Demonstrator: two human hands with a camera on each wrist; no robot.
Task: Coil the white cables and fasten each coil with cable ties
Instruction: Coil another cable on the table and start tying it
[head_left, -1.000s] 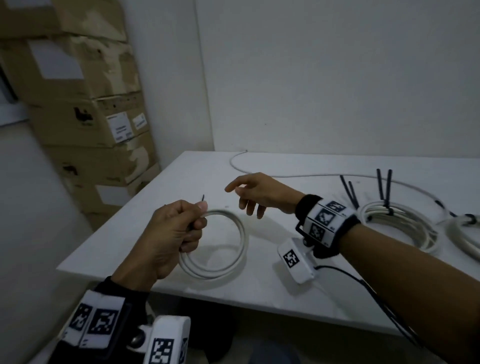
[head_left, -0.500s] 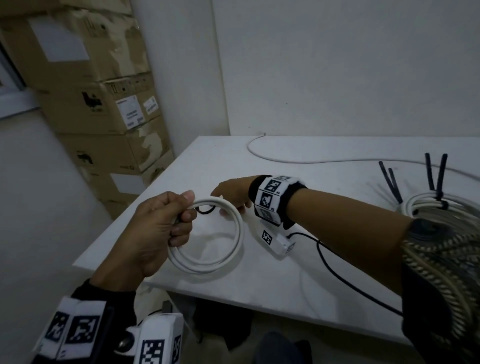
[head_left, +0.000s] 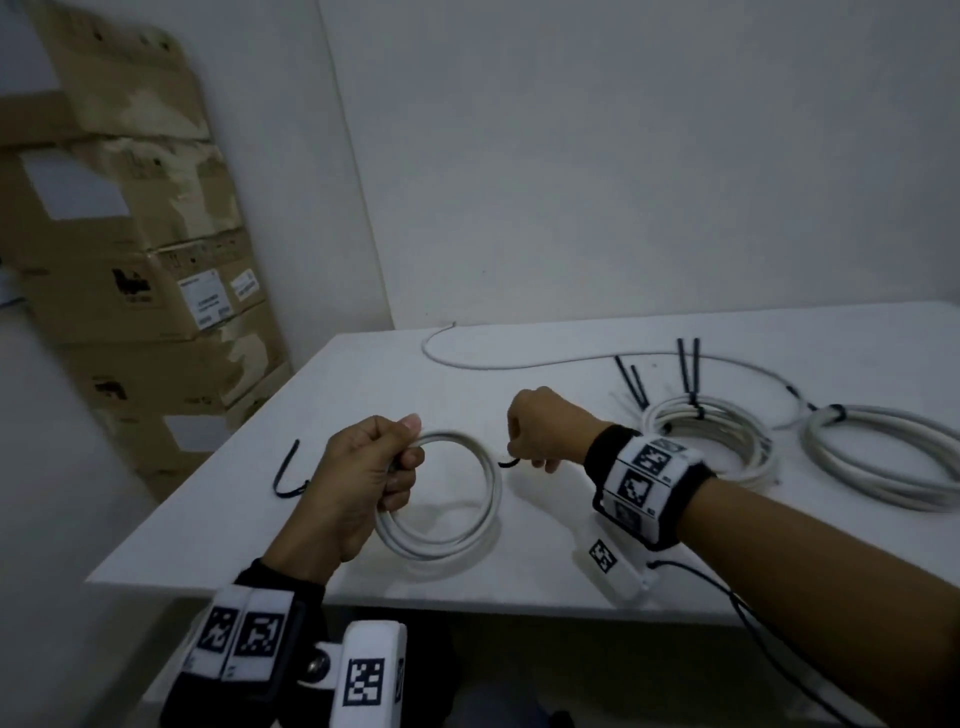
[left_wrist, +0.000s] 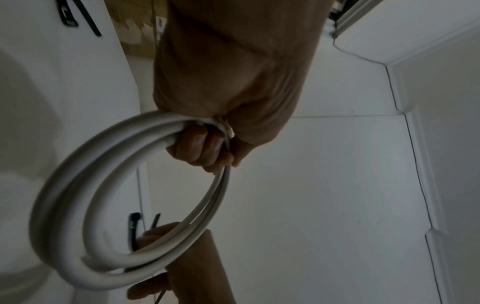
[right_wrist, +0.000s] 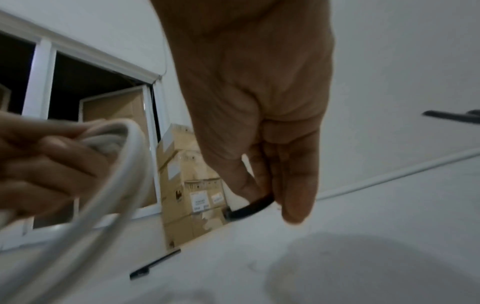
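Observation:
My left hand (head_left: 371, 478) grips a small white cable coil (head_left: 467, 525) at its upper left, holding it just above the table's front left corner; the left wrist view shows the same coil (left_wrist: 85, 197) with fingers (left_wrist: 202, 148) curled round it. My right hand (head_left: 545, 439) is to the right of the coil and pinches a black cable tie (head_left: 509, 462) between thumb and fingers; in the right wrist view the black cable tie (right_wrist: 249, 209) sticks out below the fingertips (right_wrist: 296, 197). Another black tie (head_left: 288, 473) lies on the table left of my left hand.
Two tied white coils lie at the right, one (head_left: 711, 441) with black tie tails upright, one larger (head_left: 883, 462). A loose white cable (head_left: 519, 364) runs along the back of the white table (head_left: 519, 582). Cardboard boxes (head_left: 145, 291) are stacked at the left wall.
My right hand drew back to the right from the coil's top, with a black tie now pinched in it. The left hand kept its grip on the coil.

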